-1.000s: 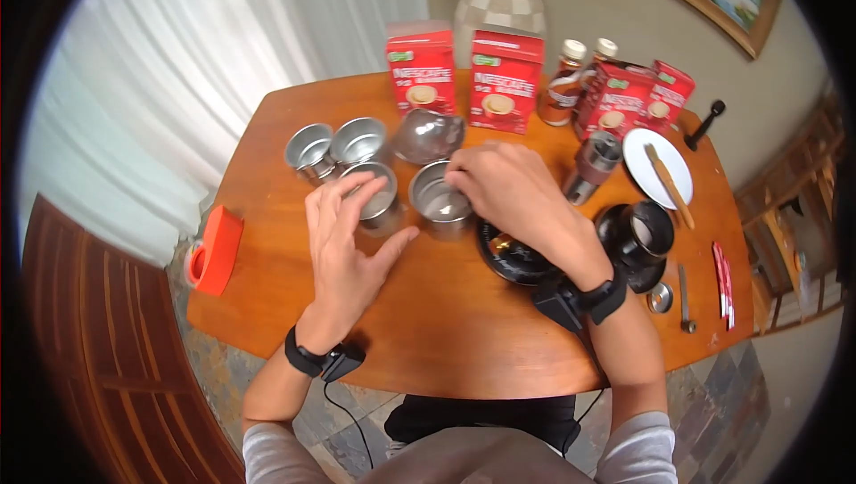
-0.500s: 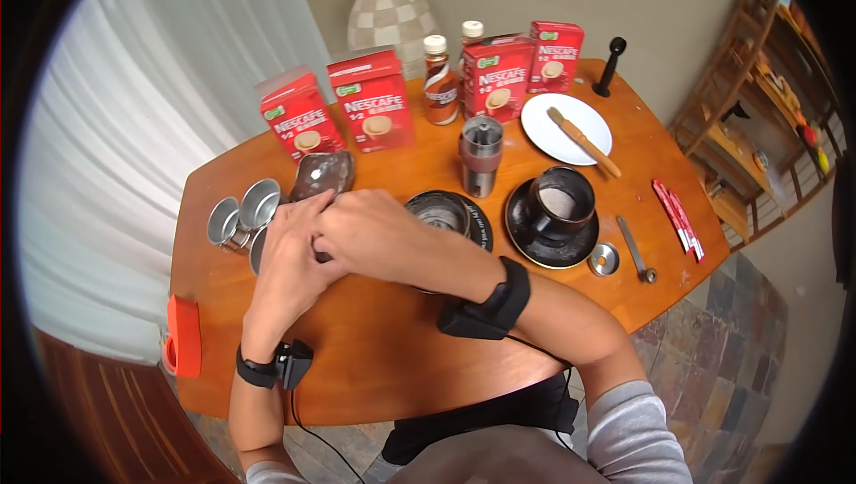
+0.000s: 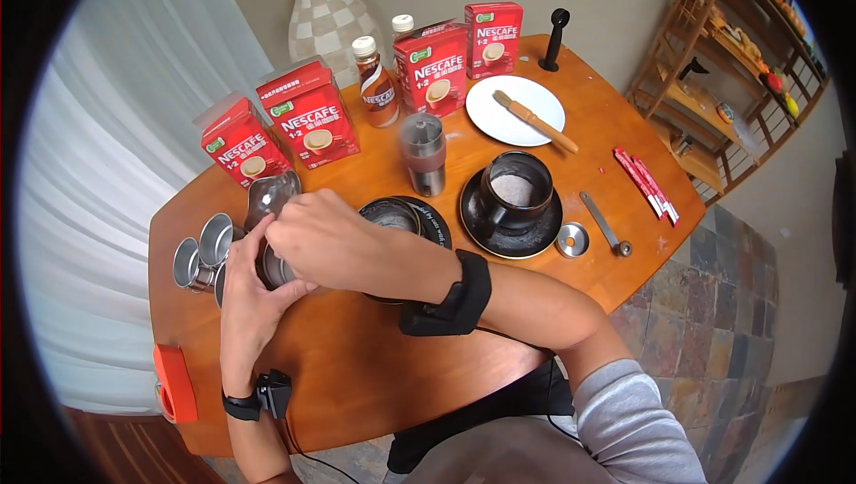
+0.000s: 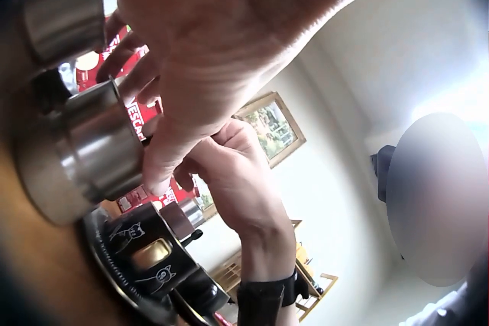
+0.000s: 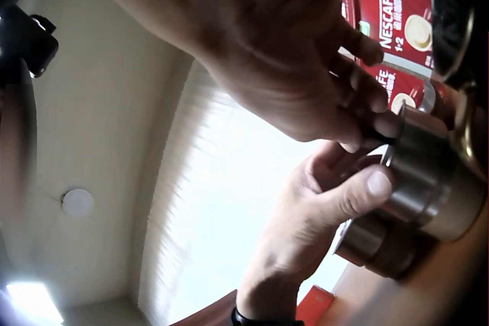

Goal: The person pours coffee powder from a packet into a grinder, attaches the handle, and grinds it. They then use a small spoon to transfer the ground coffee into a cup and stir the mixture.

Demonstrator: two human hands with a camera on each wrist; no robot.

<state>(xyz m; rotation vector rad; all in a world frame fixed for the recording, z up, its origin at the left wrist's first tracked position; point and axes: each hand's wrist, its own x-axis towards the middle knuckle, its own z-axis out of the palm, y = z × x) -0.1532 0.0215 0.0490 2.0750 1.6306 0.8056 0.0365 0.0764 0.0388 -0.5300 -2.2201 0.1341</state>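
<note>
In the head view my left hand (image 3: pixel 250 301) is round the side of a metal cup (image 3: pixel 276 268), its thumb against the near wall. My right hand (image 3: pixel 325 239) is over the same cup, fingers curled downward at the rim. The right wrist view shows my right fingers pinching a small dark thing (image 5: pixel 377 139) just above the cup (image 5: pixel 428 173); what it is I cannot tell. My left thumb lies along the cup wall there. In the left wrist view the cup (image 4: pixel 84 150) stands upright on the table, its inside hidden.
More metal cups (image 3: pixel 216 239) stand to the left, a glass vessel (image 3: pixel 270 194) behind. Black cup (image 3: pixel 517 190) on a saucer, grinder (image 3: pixel 426 159), white plate (image 3: pixel 486 118) with brush, and red boxes (image 3: pixel 312 123) lie right and back. An orange-red holder (image 3: pixel 176 384) is at the left edge.
The head view has turned to the right. My hands have come together over one cup: the left has closed round its side, the right has crossed leftward to its rim.
</note>
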